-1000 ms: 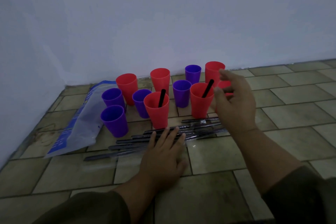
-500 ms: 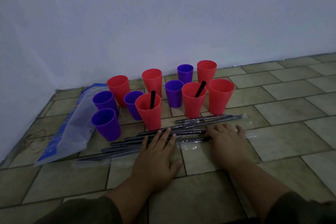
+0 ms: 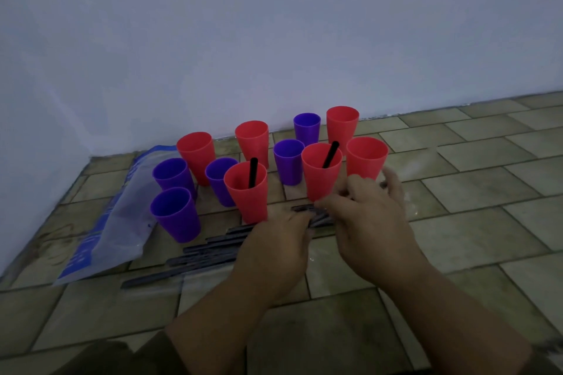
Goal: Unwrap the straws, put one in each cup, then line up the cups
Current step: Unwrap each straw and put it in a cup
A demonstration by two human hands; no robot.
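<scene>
Wrapped straws (image 3: 210, 250) lie fanned across the tiled floor (image 3: 335, 329) at lower centre, close under both hands so that I can draw from them. The left hand (image 3: 274, 246) rests on the pile with its fingers bent down, I judge to pin it; I cannot tell whether it grips one. The right hand (image 3: 374, 225) curls thumb and fingers on the pile's right end, apparently pinching one loose. Behind, the near red cup (image 3: 246, 195) and the right red cup (image 3: 320, 179) each hold a black straw (image 3: 253, 172). The other cups (image 3: 195, 152) stand without straws, clustered and unaligned. A plastic bag (image 3: 106, 231) lies at left.
</scene>
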